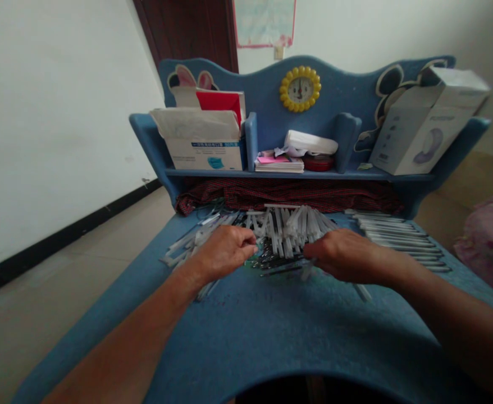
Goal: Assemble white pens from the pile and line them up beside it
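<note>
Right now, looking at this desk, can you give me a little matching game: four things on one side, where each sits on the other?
1 yellow clock
2 checked cloth
3 big white box
4 left hand

A under the shelf
B leaning at the shelf's right end
C on the blue back panel
D at the pile of white sticks

Pairs: 1-C, 2-A, 3-B, 4-D.

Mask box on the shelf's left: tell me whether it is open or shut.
Open. The mask box has its lid flap folded up and back; its contents cannot be seen.
</note>
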### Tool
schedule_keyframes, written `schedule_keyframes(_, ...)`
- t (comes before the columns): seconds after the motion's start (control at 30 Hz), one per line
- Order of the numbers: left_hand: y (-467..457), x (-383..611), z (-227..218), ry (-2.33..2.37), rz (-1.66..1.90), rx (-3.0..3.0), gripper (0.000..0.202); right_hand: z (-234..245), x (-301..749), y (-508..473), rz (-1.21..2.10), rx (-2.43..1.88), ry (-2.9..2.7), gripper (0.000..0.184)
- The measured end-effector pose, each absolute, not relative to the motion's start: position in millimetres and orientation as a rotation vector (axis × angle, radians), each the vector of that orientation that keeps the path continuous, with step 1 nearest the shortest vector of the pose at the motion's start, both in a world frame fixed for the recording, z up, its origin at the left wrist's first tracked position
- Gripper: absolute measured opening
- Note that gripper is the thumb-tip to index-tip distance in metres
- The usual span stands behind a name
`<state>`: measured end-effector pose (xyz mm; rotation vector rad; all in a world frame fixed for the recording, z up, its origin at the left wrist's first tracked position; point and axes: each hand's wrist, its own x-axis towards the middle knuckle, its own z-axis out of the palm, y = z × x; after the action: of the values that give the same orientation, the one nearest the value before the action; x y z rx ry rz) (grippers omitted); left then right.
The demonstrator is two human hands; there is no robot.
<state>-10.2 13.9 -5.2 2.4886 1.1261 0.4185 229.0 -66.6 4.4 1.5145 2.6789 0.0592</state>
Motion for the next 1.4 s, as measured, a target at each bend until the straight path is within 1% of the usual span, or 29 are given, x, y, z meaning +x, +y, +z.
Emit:
schedule_keyframes(0.1,5,-1,-7,1.065,0.515,2.216,0.014,10,226,-70,-0.079,1.591,3.061,0.02)
schedule_keyframes(0.2,-4,8,-9,0.973,0.517,1.874,0.02,6,218,-72,-0.42,1.59,3.428,0.019)
schedule_keyframes(0.27,-8,13,-12,0.894,0.484,1.632,0.028,0,211,-72,-0.677,1.563,3.546,0.019)
schedule_keyframes(0.33,-11,15,-15,0.807,0.464,1.401,0.029,-5,205,-72,-0.896,1.522,3.608,0.018)
schedule_keyframes(0.43,-12,18,-18,0.705,0.481,1.147,0.028,-10,199,-71,-1.084,1.494,3.654,0.017)
schedule_keyframes(0.53,-13,20,-20,0.677,0.5,1.018,0.028,-14,198,-70,-0.988,1.553,3.621,0.019)
schedule_keyframes(0.63,-15,22,-22,0.653,0.495,0.94,0.026,-19,198,-69,-0.789,1.505,3.593,0.023)
schedule_keyframes(0.73,-17,23,-21,0.663,0.533,0.906,0.025,-25,198,-68,-0.522,1.389,3.667,0.026)
schedule_keyframes(0.77,-17,23,-20,0.674,0.565,0.908,0.025,-26,199,-68,-0.427,1.409,3.669,0.027)
schedule_keyframes(0.83,-15,22,-18,0.692,0.651,0.931,0.022,-25,201,-67,-0.302,1.603,3.563,0.03)
schedule_keyframes(0.87,-13,21,-17,0.701,0.703,0.945,0.021,-23,203,-67,-0.28,1.724,3.453,0.03)
schedule_keyframes(0.93,-8,17,-15,0.719,0.809,0.971,0.02,-16,206,-67,-0.256,1.854,3.177,0.022)
schedule_keyframes(1.0,-3,14,-14,0.745,0.892,0.983,0.019,-10,207,-67,-0.18,1.801,2.928,0.016)
schedule_keyframes(1.1,3,12,-14,0.802,0.961,0.98,0.018,-8,205,-67,-0.001,1.655,2.647,0.019)
schedule_keyframes(1.23,3,14,-16,0.853,0.966,0.963,0.015,-17,200,-65,0.082,1.524,2.512,0.026)
schedule_keyframes(1.4,3,15,-17,0.853,0.97,0.958,0.012,-23,199,-61,0.081,1.487,2.511,0.026)
